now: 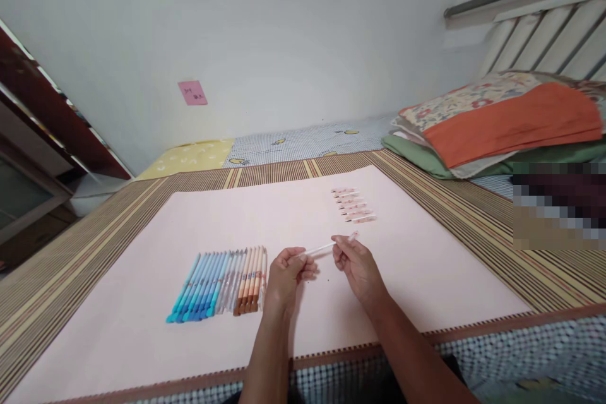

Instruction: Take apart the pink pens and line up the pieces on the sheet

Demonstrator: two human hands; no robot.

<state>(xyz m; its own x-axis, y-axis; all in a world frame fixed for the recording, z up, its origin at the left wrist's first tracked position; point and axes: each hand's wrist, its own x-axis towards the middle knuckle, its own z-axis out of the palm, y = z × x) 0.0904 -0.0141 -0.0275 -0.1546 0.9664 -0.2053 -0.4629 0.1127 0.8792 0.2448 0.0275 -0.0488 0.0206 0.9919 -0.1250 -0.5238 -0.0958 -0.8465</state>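
A slim white pen (320, 247) is stretched between my two hands, slightly tilted, its right end higher. My left hand (290, 271) pinches the pen's left end. Close to its other end, my right hand (354, 263) is closed on it, and a clear pinkish tip (354, 235) sticks out past the fingers. Left of my hands lies a row of pens: blue ones (196, 287), clear greyish ones (230, 281) and peach ones with brown ends (250, 281). Beyond my right hand are several short, clear pinkish pieces with dark tips (353, 205), lined up in a column.
A pale pink sheet (237, 218) covers much of the striped mat (454, 227). Folded bedding with an orange band (516, 120) is piled at the right, below a radiator (553, 31). A pink note (192, 93) is stuck to the wall.
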